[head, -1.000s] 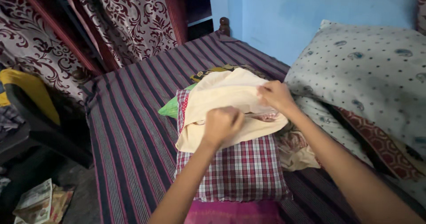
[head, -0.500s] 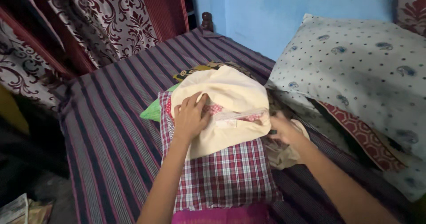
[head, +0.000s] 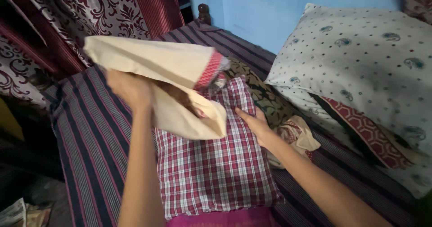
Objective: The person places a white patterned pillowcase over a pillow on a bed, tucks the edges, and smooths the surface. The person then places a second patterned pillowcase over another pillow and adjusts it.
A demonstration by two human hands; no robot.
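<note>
My left hand grips a folded cream cloth with a red woven border and holds it lifted above the bed, up and to the left. Below it lies a red-and-white checked cloth, folded flat on the striped bedsheet. At the checked cloth's right edge rests my right hand, fingers stretched out flat and holding nothing. A crumpled cream and red cloth lies just right of that hand.
A large dotted pillow leans against the blue wall on the right, over a red patterned cloth. A dark patterned cloth lies behind the checked one. Maroon floral curtains hang at the back left. Pink cloth shows at the bottom.
My left hand has lifted the cream cloth off the pile, up and to the left. My right hand has moved from the crumpled cloth onto the checked cloth's right edge.
</note>
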